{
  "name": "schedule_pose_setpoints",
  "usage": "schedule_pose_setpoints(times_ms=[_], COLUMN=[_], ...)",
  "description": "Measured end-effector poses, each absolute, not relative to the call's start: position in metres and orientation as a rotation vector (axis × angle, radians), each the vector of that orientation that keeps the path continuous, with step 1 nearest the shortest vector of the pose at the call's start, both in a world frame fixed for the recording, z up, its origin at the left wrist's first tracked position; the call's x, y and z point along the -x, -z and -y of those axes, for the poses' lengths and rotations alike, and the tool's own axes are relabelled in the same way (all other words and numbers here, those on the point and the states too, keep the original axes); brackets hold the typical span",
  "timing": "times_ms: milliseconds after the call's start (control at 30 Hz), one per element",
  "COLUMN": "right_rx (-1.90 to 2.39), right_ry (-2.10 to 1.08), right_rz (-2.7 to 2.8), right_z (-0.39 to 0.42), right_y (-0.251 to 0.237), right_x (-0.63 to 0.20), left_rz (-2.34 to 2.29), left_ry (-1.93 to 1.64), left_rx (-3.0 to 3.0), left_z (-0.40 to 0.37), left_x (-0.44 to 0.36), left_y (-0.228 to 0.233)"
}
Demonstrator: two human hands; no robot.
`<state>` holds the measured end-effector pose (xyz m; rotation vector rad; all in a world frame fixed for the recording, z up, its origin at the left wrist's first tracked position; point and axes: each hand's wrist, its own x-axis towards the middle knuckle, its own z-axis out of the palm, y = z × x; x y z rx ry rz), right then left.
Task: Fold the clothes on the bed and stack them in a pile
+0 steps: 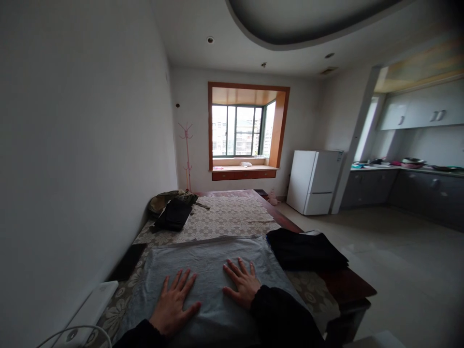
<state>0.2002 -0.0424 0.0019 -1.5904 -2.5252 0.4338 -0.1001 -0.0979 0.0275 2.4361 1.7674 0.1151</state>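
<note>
A grey cloth lies spread flat on the near end of a long table covered with a floral lace cloth. My left hand rests palm down on the grey cloth, fingers spread. My right hand lies flat beside it, also with fingers apart, a little farther forward. Both arms wear dark sleeves. Neither hand grips anything. A stack of dark folded clothing sits just right of the grey cloth at the table's right edge.
A dark bag and an olive garment lie at the table's far left. A white board and a dark flat item lie along the left wall. A white fridge, kitchen counter and window stand beyond.
</note>
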Motion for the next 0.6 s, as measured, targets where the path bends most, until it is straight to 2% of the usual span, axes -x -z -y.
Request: schedule_pose_setpoints(times_ms=[233,600], right_rx=[1.962,1.966], right_ry=[-0.197,-0.048], right_rz=[2.274,2.183], right_z=[0.028,0.022], right_y=[0.011,0.041], right_x=[-0.276,-0.312], left_rz=[-2.005,-2.199], left_ry=[-0.214,-0.554], left_rx=[-2.414,-2.577], left_z=[0.116,0.148], left_x=[0.157,0.198], left_y=[-0.007,0.028])
